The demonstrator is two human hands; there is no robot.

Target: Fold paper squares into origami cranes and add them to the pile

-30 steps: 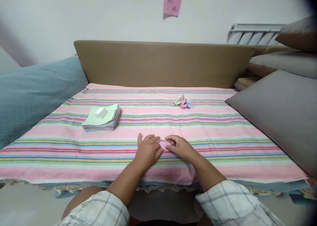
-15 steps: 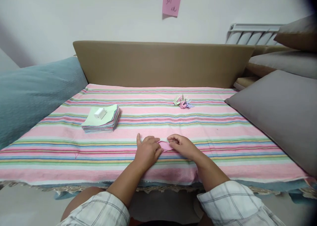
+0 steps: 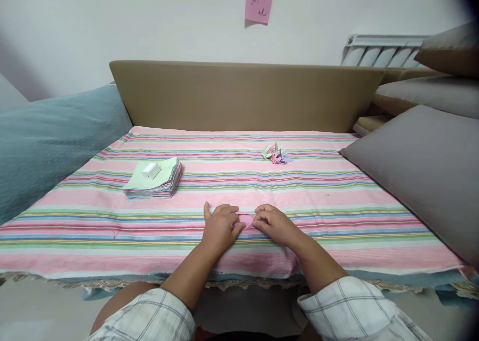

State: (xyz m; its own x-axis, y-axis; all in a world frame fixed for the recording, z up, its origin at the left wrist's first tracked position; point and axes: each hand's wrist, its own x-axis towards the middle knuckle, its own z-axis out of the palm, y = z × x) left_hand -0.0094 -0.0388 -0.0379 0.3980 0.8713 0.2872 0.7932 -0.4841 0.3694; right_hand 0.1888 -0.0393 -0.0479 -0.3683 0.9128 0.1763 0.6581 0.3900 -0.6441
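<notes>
A small pink folded paper (image 3: 246, 220) lies on the striped cloth (image 3: 322, 196) near the front edge. My left hand (image 3: 219, 226) presses on its left side with the fingers bent over it and the thumb pointing away. From the right, my right hand (image 3: 275, 223) pinches the paper with curled fingers. Most of the paper is hidden under both hands.
A stack of coloured paper squares (image 3: 154, 179) with a small white block (image 3: 151, 170) on top sits at the left. Several small folded paper figures (image 3: 277, 153) lie at the back centre. A teal cushion (image 3: 45, 136) borders the left, grey cushions (image 3: 422, 166) the right, a tan backboard (image 3: 243, 96) behind.
Both hands have closed in on the pink paper, so less of it shows. My right hand's fingers have curled down toward the left hand.
</notes>
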